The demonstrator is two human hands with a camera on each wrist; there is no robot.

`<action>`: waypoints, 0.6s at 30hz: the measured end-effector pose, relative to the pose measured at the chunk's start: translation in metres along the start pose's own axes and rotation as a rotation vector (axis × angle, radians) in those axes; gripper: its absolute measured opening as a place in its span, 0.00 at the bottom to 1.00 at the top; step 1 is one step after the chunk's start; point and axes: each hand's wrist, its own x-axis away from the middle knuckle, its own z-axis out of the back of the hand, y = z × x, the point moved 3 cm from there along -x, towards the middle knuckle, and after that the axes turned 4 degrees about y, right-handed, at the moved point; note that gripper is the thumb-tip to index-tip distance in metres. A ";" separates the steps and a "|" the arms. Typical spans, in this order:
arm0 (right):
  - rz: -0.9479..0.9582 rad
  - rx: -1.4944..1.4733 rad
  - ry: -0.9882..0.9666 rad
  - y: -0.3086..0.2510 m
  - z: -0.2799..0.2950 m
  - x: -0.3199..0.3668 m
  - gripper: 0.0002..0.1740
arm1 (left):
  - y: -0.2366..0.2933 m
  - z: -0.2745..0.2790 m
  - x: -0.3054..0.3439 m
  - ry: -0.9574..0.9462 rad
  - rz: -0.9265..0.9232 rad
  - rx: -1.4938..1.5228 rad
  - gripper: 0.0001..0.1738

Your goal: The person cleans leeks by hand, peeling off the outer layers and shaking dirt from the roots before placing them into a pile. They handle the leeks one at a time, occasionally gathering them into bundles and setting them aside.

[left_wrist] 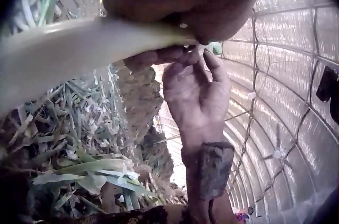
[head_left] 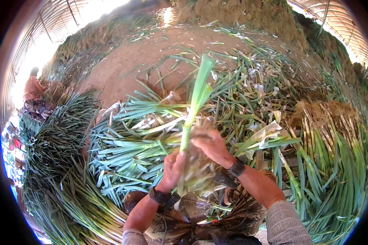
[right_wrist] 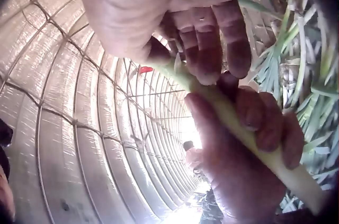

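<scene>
A leek stalk (head_left: 191, 110) is held upright over heaped greens (head_left: 126, 147), gripped low in the curled left hand (head_left: 172, 169) and pinched just above by the right hand (head_left: 212, 147).

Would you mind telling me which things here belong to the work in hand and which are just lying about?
In hand: leek stalk, gripped by left hand and pinched by right hand.
Lying about: loose green leaves, rooted bundle, stacked stalks at left, person in the background.
</scene>
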 end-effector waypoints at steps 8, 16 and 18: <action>0.086 0.054 0.027 -0.013 -0.001 0.002 0.16 | 0.006 -0.006 0.001 -0.026 -0.087 -0.155 0.23; -0.039 -0.004 0.004 -0.022 -0.004 0.005 0.14 | -0.002 0.002 0.001 -0.087 0.111 0.077 0.25; -0.089 -0.085 0.030 -0.022 -0.004 0.004 0.13 | -0.009 0.004 0.000 -0.092 0.195 0.224 0.25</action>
